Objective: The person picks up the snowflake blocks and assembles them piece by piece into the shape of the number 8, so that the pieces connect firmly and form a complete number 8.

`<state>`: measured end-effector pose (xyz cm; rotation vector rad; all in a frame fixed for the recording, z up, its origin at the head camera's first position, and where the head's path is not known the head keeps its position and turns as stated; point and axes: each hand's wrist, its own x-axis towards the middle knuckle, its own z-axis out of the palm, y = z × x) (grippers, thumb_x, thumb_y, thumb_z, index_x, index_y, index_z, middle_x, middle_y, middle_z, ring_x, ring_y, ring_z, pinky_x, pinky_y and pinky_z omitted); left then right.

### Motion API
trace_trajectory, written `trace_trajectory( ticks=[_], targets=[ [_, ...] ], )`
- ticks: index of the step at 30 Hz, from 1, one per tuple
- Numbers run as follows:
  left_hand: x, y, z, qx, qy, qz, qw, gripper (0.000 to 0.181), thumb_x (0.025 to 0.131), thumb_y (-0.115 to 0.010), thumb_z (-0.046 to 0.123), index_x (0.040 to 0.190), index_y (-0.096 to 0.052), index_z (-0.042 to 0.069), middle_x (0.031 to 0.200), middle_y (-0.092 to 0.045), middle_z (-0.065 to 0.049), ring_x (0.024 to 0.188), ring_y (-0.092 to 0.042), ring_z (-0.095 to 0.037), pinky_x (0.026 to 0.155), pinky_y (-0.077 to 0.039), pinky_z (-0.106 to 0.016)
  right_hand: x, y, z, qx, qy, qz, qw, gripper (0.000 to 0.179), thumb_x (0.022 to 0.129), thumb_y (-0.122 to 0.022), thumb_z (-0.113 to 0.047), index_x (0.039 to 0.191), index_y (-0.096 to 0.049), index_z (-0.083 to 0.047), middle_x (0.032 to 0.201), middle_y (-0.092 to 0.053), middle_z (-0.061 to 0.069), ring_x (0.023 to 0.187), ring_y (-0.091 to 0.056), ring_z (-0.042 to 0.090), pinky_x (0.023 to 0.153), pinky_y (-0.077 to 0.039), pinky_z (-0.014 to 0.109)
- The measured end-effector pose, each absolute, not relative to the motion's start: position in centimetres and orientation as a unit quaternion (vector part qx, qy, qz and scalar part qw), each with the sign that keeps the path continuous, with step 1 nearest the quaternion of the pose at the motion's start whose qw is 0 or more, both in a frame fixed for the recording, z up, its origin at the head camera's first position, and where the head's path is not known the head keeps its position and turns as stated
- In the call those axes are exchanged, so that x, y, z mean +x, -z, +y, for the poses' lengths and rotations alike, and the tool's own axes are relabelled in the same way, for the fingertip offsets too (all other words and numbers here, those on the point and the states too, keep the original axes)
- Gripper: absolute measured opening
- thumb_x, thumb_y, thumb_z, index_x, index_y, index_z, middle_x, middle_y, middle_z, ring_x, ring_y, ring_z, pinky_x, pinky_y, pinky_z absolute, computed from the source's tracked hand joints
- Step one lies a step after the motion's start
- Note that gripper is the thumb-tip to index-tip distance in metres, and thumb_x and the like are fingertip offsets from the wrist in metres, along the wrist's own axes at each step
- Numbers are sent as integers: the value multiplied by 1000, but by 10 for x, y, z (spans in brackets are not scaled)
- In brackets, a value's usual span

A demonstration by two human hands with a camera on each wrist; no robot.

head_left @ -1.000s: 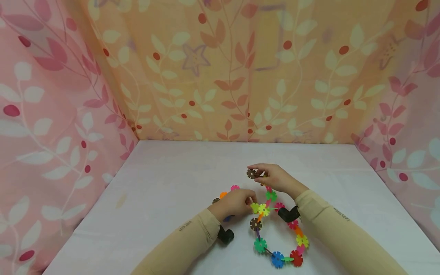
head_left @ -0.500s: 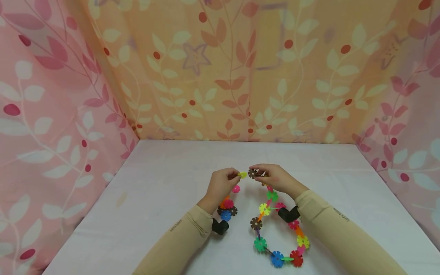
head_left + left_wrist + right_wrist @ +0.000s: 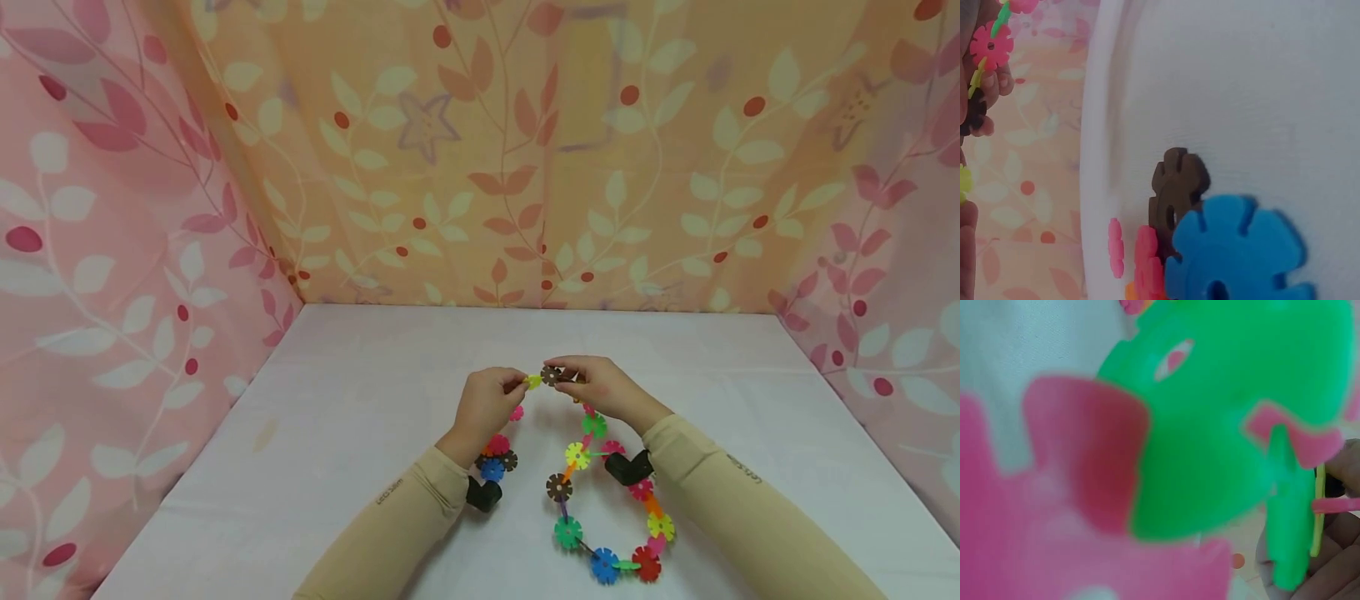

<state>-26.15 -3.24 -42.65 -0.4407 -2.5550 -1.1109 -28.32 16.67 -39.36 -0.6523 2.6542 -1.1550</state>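
Note:
My left hand [image 3: 486, 406] pinches a yellow notched plastic disc [image 3: 533, 382] between thumb and fingertips, raised over the table. Facing it, my right hand [image 3: 606, 390] grips a brown notched disc [image 3: 551, 376] at the top end of a chain. The two discs meet edge to edge in the head view; whether their slots are joined I cannot tell. From the right hand the chain of slotted discs runs down and loops on the table, past a green disc [image 3: 595, 425] to a blue disc [image 3: 605, 565]. In the right wrist view a large green disc [image 3: 1235, 381] covers much of the hand.
Loose discs lie beside the left wrist: blue [image 3: 1235, 250], brown [image 3: 1175, 187] and pink [image 3: 1147, 265] among them. Black wrist cameras sit below the left [image 3: 483, 494] and right [image 3: 628, 467] hands. The white table [image 3: 360, 400] has patterned cloth walls at the back and sides.
My left hand has picked up the yellow disc from near the loop and carried it up to the brown disc. The right hand stays nearly still. The gap between the discs has closed.

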Motion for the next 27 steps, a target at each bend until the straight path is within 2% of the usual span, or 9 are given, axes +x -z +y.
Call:
trace_trajectory(
  ticks=[6, 14, 19, 22, 25, 27],
  targets=[
    [-261, 427, -34, -179, 366, -893, 191, 10, 83, -68, 17, 91, -73, 12, 79, -65, 4, 65, -54, -4, 58, -46, -12, -283, 394, 166, -221, 387, 891, 88, 39, 86, -64, -15, 124, -58, -15, 92, -63, 4, 68, -51, 17, 57, -46, 29],
    [-263, 429, -32, -226, 352, -881, 219, 8, 82, -69, 14, 88, -74, 11, 72, -59, 5, 62, -49, -4, 52, -42, -12, -281, 394, 163, -249, 382, 886, 84, 38, 86, -63, -14, 124, -58, -9, 109, -63, 7, 82, -57, 15, 64, -48, 26],
    [-266, 428, -30, -241, 324, -883, 238, 6, 81, -70, 14, 85, -74, 12, 72, -61, 5, 62, -50, -3, 54, -42, -11, -283, 392, 162, -263, 361, 892, 71, 34, 86, -63, -13, 120, -60, -8, 104, -64, 6, 83, -56, 15, 65, -48, 26],
    [-265, 424, -28, -212, 334, -899, 186, 17, 81, -70, 16, 97, -71, 11, 78, -63, 3, 67, -55, -4, 58, -45, -12, -283, 393, 162, -255, 352, 898, 73, 31, 85, -64, -13, 116, -61, -10, 96, -63, 3, 77, -55, 15, 61, -47, 27],
    [-262, 422, -25, -142, 373, -912, 92, 43, 81, -70, 23, 120, -58, 10, 86, -63, 0, 71, -59, -7, 58, -48, -17, -283, 395, 163, -241, 344, 905, 71, 30, 84, -65, -12, 113, -60, -12, 89, -61, 2, 66, -51, 15, 56, -45, 27],
    [-257, 424, -23, -102, 392, -914, 28, 52, 81, -69, 31, 126, -51, 10, 85, -63, 0, 67, -59, -8, 56, -48, -20, -284, 397, 166, -237, 333, 911, 64, 29, 84, -66, -12, 112, -58, -12, 86, -59, 2, 62, -50, 14, 55, -44, 27]
  ],
)
